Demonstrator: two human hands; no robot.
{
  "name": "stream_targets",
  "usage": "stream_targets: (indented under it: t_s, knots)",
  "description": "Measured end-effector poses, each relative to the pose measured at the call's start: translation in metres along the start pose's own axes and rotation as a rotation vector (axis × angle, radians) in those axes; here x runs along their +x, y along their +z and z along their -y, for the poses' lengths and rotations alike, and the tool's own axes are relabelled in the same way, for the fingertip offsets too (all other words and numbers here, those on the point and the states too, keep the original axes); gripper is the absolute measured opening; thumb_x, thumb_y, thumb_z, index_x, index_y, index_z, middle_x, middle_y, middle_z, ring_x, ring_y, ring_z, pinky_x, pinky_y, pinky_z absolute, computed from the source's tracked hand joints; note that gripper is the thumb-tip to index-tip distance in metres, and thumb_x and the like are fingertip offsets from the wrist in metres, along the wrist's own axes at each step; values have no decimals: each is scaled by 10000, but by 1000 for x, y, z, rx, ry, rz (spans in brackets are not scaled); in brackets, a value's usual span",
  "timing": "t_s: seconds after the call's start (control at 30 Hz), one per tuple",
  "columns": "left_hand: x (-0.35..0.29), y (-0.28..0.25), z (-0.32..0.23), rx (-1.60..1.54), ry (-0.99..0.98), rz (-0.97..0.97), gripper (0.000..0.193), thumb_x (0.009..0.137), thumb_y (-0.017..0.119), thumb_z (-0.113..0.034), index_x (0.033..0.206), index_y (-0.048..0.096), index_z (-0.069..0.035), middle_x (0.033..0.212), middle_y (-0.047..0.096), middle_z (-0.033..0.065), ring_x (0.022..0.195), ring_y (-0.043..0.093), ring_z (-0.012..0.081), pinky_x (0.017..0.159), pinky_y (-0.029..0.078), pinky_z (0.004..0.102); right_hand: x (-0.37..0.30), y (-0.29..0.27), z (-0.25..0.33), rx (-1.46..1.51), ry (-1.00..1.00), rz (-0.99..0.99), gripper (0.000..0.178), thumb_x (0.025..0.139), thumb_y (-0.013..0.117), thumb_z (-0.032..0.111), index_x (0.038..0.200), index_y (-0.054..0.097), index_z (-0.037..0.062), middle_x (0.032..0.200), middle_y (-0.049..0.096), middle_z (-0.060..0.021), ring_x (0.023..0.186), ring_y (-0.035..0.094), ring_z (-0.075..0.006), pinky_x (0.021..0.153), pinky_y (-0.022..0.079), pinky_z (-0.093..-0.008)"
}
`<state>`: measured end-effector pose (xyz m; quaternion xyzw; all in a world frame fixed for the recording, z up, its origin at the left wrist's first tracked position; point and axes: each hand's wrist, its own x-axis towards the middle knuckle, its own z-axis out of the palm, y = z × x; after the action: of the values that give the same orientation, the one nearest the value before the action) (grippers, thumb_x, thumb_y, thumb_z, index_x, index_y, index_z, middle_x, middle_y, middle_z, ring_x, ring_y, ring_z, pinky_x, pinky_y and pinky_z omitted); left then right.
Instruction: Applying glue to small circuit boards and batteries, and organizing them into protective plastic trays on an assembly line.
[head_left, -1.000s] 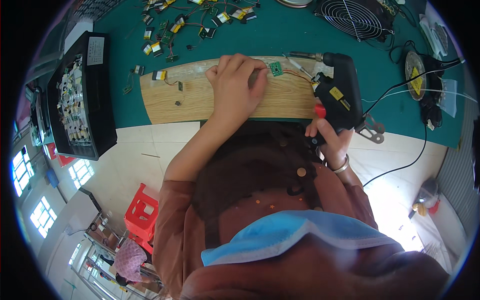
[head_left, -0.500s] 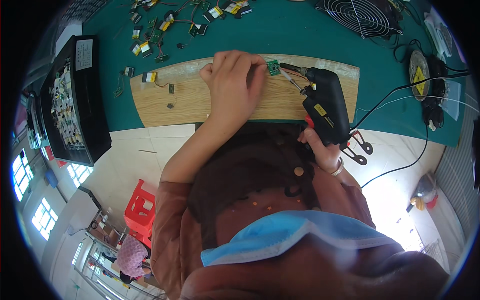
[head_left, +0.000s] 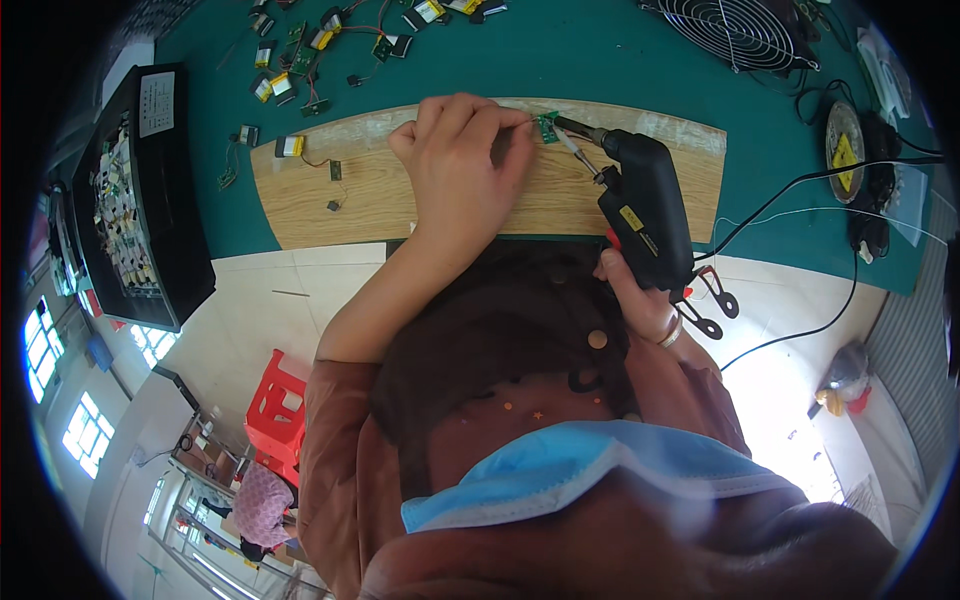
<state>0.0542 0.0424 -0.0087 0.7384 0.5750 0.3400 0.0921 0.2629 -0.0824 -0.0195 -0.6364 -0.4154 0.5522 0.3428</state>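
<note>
So the right hand (head_left: 640, 300) has its grip wrapped round the handle of a black pistol-style soldering gun (head_left: 645, 205), thumb up by the red trigger (head_left: 612, 238). The gun points away from the body and to the left, with its dark tip (head_left: 575, 127) and a white tube (head_left: 567, 140) both right at a little green circuit board (head_left: 546, 126). Can't tell if the tip is actually touching.

That circuit board sits over the far edge of a curved wood-grain plank (head_left: 570, 205), a bit right of the middle, between the gun and the left hand (head_left: 462, 165). Left grip: thumb and index curl toward the board's left edge, but I can't tell what's pinched between them, too tiny.

On the left part of the plank there's a silver-and-yellow pouch battery (head_left: 290, 146) wired to a smaller green board (head_left: 336, 170). A bunch more wired batteries (head_left: 325, 38) are scattered on the far left of the green worktop (head_left: 560, 75), and a black bin (head_left: 190, 240) full of parts is over at the left. Far right has a fan with a wire guard (head_left: 735, 35), and nearer on that side is a round dish with a yellow sponge (head_left: 846, 160).
</note>
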Motion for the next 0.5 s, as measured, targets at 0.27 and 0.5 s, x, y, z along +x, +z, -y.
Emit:
stream_targets:
  t_s: [0.27, 0.5]
  knots:
    - [1, -2, -1, 2, 7, 25, 92, 701, 737, -147, 761, 667, -155, 813, 591, -52, 852, 538, 161, 737, 284, 353, 0, 2, 2, -27, 7, -19, 303, 781, 742, 106, 1036, 604, 20, 884, 645, -50, 788, 615, -114, 676, 494, -262]
    - [0, -1, 0, 1, 16, 20, 100, 696, 737, -147, 761, 661, -155, 813, 598, -55, 864, 543, 163, 743, 289, 358, 1, 3, 2, -66, -16, -29, 343, 770, 748, 109, 1064, 600, 13, 895, 641, -58, 790, 610, -122, 688, 492, -266]
